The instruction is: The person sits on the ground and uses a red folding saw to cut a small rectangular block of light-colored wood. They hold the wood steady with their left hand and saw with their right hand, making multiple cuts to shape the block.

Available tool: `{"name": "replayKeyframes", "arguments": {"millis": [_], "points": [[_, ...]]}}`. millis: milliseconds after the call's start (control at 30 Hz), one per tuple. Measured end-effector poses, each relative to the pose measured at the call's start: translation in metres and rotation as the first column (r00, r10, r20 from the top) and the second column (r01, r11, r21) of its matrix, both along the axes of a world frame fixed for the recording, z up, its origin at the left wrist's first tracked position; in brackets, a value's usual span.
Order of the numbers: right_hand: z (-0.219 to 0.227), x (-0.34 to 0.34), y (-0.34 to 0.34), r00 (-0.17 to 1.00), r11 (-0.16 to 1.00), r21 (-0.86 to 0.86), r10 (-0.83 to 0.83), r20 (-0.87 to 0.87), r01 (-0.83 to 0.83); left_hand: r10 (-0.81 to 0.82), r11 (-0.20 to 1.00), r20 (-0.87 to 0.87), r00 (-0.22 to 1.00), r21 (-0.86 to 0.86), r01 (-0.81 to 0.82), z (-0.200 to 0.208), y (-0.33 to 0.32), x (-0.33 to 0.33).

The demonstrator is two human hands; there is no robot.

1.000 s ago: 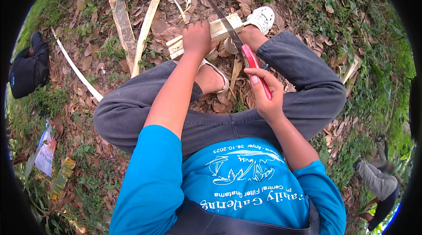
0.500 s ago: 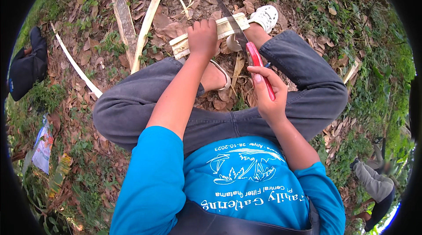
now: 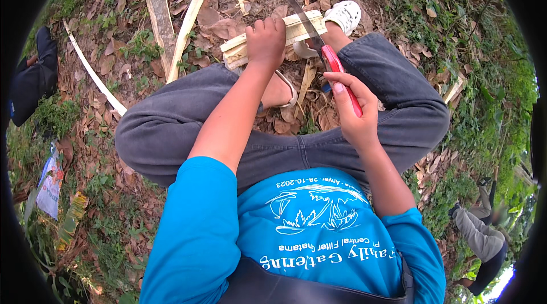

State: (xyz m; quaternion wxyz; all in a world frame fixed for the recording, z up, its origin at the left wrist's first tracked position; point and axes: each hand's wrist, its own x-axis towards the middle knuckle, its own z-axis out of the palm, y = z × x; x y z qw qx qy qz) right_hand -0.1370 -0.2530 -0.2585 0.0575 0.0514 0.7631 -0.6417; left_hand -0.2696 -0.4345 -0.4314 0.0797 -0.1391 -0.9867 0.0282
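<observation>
My left hand [image 3: 266, 42] is wrapped round a pale, squared piece of wood [image 3: 297, 29] that lies crosswise above my feet. In my right hand [image 3: 356, 107] is a saw with a red handle [image 3: 333, 60]. Its dark blade [image 3: 305, 19] crosses the wood close to the right end and points up and away to the left. The blade's lower edge is hard to make out where it meets the wood. White clogs [image 3: 344, 17] are on my feet, just beside and under the wood.
A bark-covered log [image 3: 158, 11] and a long pale strip of wood [image 3: 191, 19] lie at the far left. A thin curved strip [image 3: 94, 70] is farther left, near a plastic bag [image 3: 49, 184]. Another person [image 3: 481, 234] is at the lower right; dark clothing [image 3: 35, 79] shows at the left edge.
My right hand and the saw have shifted slightly right and toward me, drawing the blade across the wood. My left hand keeps its hold; the view has shifted a little.
</observation>
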Motion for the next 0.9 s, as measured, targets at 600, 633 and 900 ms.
{"name": "replayKeyframes", "arguments": {"millis": [600, 633, 900], "points": [[0.065, 0.061, 0.025, 0.987, 0.995, 0.1, 0.011, 0.16, -0.027, -0.09, 0.995, 0.017, 0.996, 0.038, 0.089, 0.005, -0.008, -0.006], [0.062, 0.059, 0.023, 0.986, 0.997, 0.077, 0.009, 0.166, -0.022, -0.082, 0.996, 0.028, 0.996, 0.041, 0.081, 0.004, -0.009, -0.007], [0.063, 0.032, 0.017, 0.983, 0.999, 0.024, 0.027, 0.181, -0.032, -0.08, 0.993, 0.161, 0.984, 0.096, 0.065, 0.015, -0.014, -0.021]]}}
